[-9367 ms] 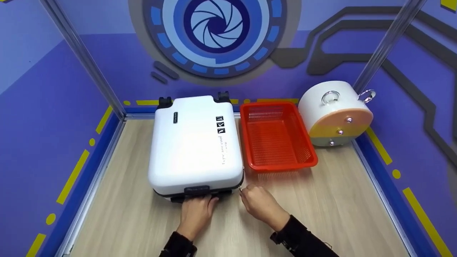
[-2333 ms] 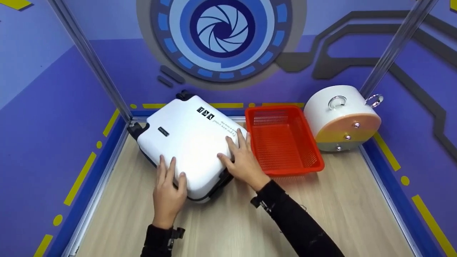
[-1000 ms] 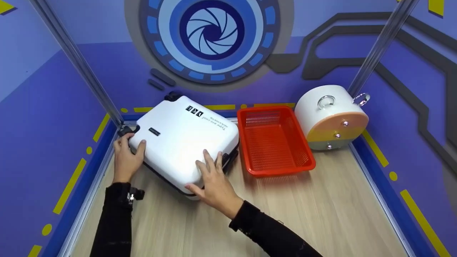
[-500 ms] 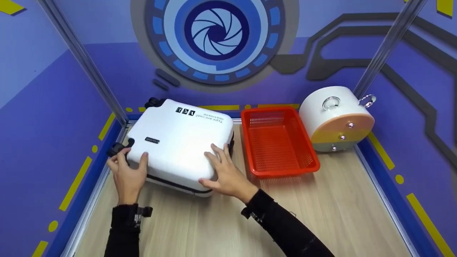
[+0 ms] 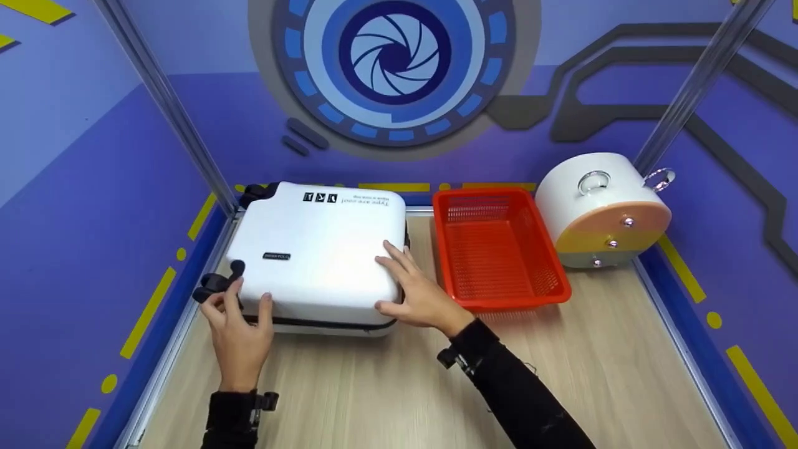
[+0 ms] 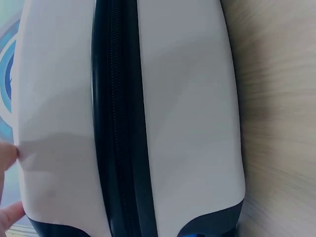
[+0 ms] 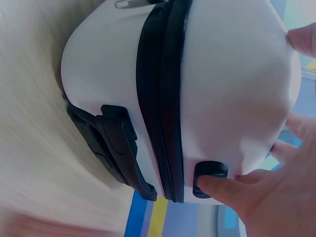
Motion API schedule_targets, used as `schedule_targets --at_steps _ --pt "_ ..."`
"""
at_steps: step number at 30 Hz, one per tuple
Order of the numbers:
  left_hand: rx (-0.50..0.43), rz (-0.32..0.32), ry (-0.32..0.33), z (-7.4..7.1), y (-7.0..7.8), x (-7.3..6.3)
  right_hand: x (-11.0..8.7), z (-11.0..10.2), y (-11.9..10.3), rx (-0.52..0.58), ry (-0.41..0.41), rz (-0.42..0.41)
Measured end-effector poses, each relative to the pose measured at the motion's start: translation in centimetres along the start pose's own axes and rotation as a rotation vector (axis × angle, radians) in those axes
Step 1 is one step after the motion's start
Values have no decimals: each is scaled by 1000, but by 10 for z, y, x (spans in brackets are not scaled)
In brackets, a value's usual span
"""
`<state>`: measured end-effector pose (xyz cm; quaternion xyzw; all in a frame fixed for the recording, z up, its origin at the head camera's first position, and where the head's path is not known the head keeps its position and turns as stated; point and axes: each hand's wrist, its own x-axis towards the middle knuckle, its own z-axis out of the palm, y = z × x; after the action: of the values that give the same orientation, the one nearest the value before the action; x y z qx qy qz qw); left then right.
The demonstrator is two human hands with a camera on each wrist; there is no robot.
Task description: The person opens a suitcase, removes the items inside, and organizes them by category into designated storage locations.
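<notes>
A white hard-shell suitcase (image 5: 324,243) lies flat at the back left, its black wheels (image 5: 215,284) pointing left. My left hand (image 5: 240,340) is at its near left corner, fingertips by the near wheel and thumb against the side. In the left wrist view a black zipper (image 6: 118,98) runs along that side. My right hand (image 5: 424,296) rests with spread fingers on the right end near the front corner. The right wrist view shows one finger at a small black fitting (image 7: 210,170), beside a black carry handle (image 7: 121,143). A metal zipper pull (image 7: 128,4) sits at the corner.
Right of the suitcase stands a red plastic basket (image 5: 439,249) with perforated walls. Beyond it is a white rounded box (image 5: 573,181) with a striped front, knobs and ring handles. Purple wall panels (image 5: 206,118) and metal rails (image 5: 181,337) bound the wooden table (image 5: 374,399).
The suitcase has turned counterclockwise, its wheels swinging from the back wall to the left. My left hand has moved from the handle to the wheel corner; my right left the zipper pull.
</notes>
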<state>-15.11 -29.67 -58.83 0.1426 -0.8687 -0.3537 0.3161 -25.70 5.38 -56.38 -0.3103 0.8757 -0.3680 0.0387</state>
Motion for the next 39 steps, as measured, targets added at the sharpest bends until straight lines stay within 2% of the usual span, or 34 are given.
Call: schedule_targets --at_steps 2,5,8,10,13,16,18,20,23,25,33,39 --pt "12 13 18 2 2 -5 -1 0 1 11 -12 -4" --pt "27 59 94 10 9 -19 -2 1 3 9 -27 6" --pt "25 187 127 28 19 -39 -3 -1 3 16 -27 11" --pt "35 290 60 43 28 -54 -3 -3 2 21 -14 14" --pt "80 394 -128 69 42 -75 -3 -5 -2 31 31 24" --pt "116 397 -290 91 53 -89 -3 -3 -10 27 61 48" --pt "125 363 -337 103 59 -95 -2 0 -17 3 69 66" --pt "121 327 -347 110 62 -99 -3 4 -22 -21 68 81" --pt "124 296 -329 115 64 -104 -4 9 -24 -51 77 95" --pt "128 302 -318 115 62 -107 -5 11 -24 -54 85 96" --pt "145 399 -309 108 59 -110 -6 14 -21 -54 98 92" --pt "164 451 -238 100 53 -109 -7 16 -19 -55 118 95"
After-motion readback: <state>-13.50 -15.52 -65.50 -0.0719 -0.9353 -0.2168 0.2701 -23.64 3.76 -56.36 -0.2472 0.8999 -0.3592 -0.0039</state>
